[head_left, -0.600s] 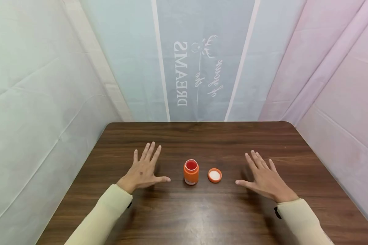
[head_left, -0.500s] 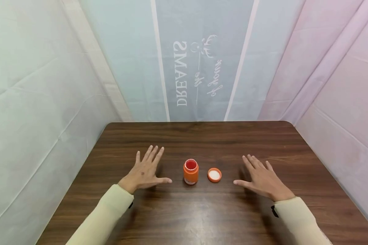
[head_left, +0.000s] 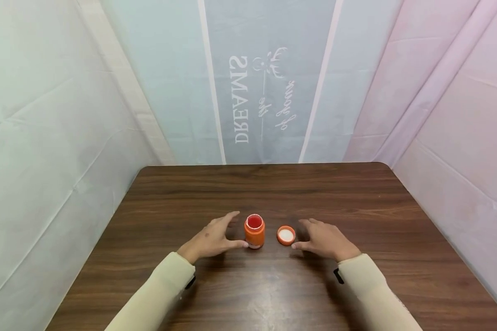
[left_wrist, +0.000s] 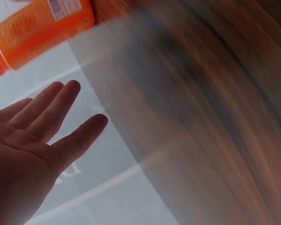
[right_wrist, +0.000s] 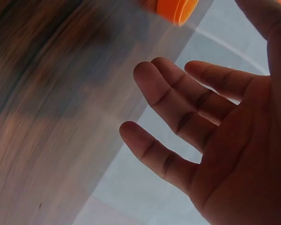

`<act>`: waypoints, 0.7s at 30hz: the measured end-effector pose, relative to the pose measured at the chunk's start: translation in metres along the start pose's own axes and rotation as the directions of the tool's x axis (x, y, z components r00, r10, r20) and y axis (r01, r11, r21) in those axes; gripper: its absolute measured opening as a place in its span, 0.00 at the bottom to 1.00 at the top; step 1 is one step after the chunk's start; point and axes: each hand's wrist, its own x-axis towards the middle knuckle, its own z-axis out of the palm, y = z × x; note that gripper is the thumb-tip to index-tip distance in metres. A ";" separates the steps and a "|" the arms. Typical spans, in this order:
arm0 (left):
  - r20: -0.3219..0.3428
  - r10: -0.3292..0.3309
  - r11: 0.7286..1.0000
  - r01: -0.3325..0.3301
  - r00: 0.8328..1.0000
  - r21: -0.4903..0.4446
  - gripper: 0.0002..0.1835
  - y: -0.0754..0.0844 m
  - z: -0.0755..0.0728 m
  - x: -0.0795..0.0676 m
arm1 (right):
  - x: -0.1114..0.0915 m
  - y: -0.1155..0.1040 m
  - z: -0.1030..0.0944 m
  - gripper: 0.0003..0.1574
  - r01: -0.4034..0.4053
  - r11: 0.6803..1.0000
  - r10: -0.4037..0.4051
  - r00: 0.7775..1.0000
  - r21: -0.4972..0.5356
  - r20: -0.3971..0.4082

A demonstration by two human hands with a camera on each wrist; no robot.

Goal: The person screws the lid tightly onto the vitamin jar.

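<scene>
An orange bottle (head_left: 254, 235) with its mouth uncovered stands upright on the table, red inside and white at the rim. Its label with a barcode shows on the bottle (left_wrist: 42, 28) in the left wrist view. To the right of it lies an orange screw cap (head_left: 286, 235), white inside face up. My left hand (head_left: 211, 236) is beside the bottle, thumb and fingers spread to either side of it, the thumb tip overlapping its lower edge in the head view. Close to the cap's right side is my right hand (head_left: 327, 238), thumb and fingers apart, nothing between them.
The dark wood-grain table (head_left: 170, 193) has a rounded far edge. A blue-grey curtain (head_left: 269, 151) with mirrored white lettering hangs behind it, and pale cloth walls (head_left: 66, 138) close in both sides.
Both hands have moved inward, the left to the bottle and the right to the cap. Their spread fingers have drawn in somewhat. Bottle and cap stay where they were on the table.
</scene>
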 end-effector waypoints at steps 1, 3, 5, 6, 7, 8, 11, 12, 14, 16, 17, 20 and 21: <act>-0.004 0.010 1.000 -0.010 1.000 -0.024 0.52 0.002 0.002 0.002 | 0.003 -0.002 0.001 0.50 0.001 1.000 -0.001 1.000 0.005 0.002; -0.013 0.021 0.997 -0.022 1.000 -0.072 0.51 0.005 0.005 0.005 | 0.008 -0.006 0.003 0.50 -0.003 1.000 0.003 1.000 0.013 0.010; -0.022 0.030 0.993 -0.033 0.999 -0.116 0.50 0.007 0.009 0.008 | 0.012 -0.009 0.005 0.50 -0.016 1.000 0.015 1.000 0.021 0.019; -0.028 0.029 0.991 -0.032 0.999 -0.129 0.50 0.008 0.011 0.010 | 0.014 -0.010 0.006 0.50 -0.024 0.999 0.023 0.999 0.027 0.023; -0.033 0.026 0.990 -0.031 0.999 -0.139 0.50 0.009 0.013 0.011 | 0.015 -0.010 0.008 0.50 -0.034 0.999 0.033 0.999 0.030 0.028; -0.036 0.019 0.988 -0.024 0.999 -0.150 0.49 0.010 0.014 0.012 | 0.016 -0.011 0.009 0.50 -0.045 0.998 0.044 0.998 0.033 0.034; -0.047 -0.003 0.985 -0.006 0.999 -0.172 0.47 0.013 0.018 0.015 | 0.019 -0.013 0.014 0.50 -0.064 0.997 0.062 0.997 0.037 0.046; -0.050 -0.011 0.984 0.002 0.999 -0.176 0.46 0.013 0.020 0.016 | 0.020 -0.013 0.015 0.49 -0.069 0.997 0.067 0.997 0.038 0.048; -0.062 -0.016 0.983 0.004 0.998 -0.184 0.44 0.014 0.022 0.017 | 0.022 -0.015 0.017 0.47 -0.071 0.997 0.069 0.996 0.038 0.047; -0.076 -0.013 0.982 -0.002 0.997 -0.190 0.42 0.014 0.023 0.018 | 0.024 -0.015 0.019 0.44 -0.067 0.997 0.066 0.997 0.034 0.047; -0.081 -0.011 0.981 -0.005 0.997 -0.195 0.41 0.014 0.024 0.019 | 0.024 -0.016 0.019 0.42 -0.066 0.997 0.064 0.997 0.028 0.048; -0.088 -0.004 0.976 -0.015 0.996 -0.219 0.38 0.013 0.026 0.020 | 0.026 -0.018 0.019 0.39 -0.057 0.998 0.056 0.997 0.013 0.052; -0.086 -0.006 0.973 -0.014 0.996 -0.230 0.38 0.013 0.026 0.020 | 0.027 -0.018 0.020 0.40 -0.054 0.999 0.054 0.997 0.002 0.053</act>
